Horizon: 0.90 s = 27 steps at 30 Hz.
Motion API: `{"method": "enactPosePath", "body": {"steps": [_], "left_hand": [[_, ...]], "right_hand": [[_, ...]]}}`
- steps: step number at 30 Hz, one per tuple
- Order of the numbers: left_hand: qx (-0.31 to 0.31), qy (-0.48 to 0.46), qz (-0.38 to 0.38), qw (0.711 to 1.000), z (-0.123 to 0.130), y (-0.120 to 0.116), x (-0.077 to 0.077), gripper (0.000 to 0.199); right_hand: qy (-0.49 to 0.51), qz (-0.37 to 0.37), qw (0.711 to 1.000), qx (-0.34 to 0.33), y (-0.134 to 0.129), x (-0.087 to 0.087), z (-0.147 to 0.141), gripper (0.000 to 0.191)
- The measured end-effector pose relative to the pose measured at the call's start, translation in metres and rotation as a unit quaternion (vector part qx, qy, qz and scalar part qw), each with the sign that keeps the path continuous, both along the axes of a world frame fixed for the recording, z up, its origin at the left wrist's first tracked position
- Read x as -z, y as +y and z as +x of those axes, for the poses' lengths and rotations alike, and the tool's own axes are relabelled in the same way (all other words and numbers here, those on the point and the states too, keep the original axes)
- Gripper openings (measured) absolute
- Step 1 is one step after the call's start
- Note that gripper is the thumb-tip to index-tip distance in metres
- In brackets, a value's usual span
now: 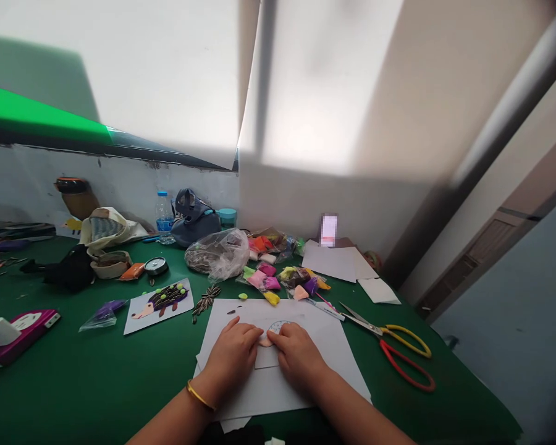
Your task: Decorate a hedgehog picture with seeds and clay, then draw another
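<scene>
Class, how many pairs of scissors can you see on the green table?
1: the scissors, with red and yellow handles, lie right of the white paper. Others may be hidden among the clutter at the left of the table.

Surface: green-topped worktable | Centre: overlapping white paper sheets lay flat | Right: steel scissors with red and yellow loop handles lay open | Left: white card bearing a purple-and-orange clay hedgehog | Back: clear plastic bag of dark seeds, small packets of coloured clay, clear plastic water bottle stood upright

Translucent blinds hang above a white wall beside a louvred door.
</scene>
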<state>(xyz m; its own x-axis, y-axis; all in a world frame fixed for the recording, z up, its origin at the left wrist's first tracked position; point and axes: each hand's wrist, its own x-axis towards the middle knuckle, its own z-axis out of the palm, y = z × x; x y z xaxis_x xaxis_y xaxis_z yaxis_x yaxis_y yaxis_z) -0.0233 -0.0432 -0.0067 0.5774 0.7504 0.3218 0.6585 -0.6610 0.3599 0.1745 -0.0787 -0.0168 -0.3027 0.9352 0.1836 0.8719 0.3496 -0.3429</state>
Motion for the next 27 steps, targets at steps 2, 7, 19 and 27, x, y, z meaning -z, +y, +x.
{"method": "enactPosePath", "body": {"steps": [2,7,19,27], "left_hand": [[0.0,-0.003,-0.005,1.0,0.0,0.0,0.0,0.031],[-0.003,-0.03,-0.016,0.999,-0.002,0.004,0.004,0.03],[-0.016,-0.052,-0.067,0.996,-0.005,0.012,0.008,0.03],[-0.021,-0.053,-0.083,0.995,-0.005,0.012,0.005,0.028]], "right_hand": [[0.002,0.007,1.0,-0.001,0.0,0.0,0.0,0.048],[0.002,0.03,0.999,-0.031,-0.002,0.003,0.0,0.041],[0.003,0.048,0.997,-0.057,-0.002,0.006,0.003,0.049],[-0.021,0.039,0.997,-0.062,-0.002,0.005,0.001,0.05]]}}
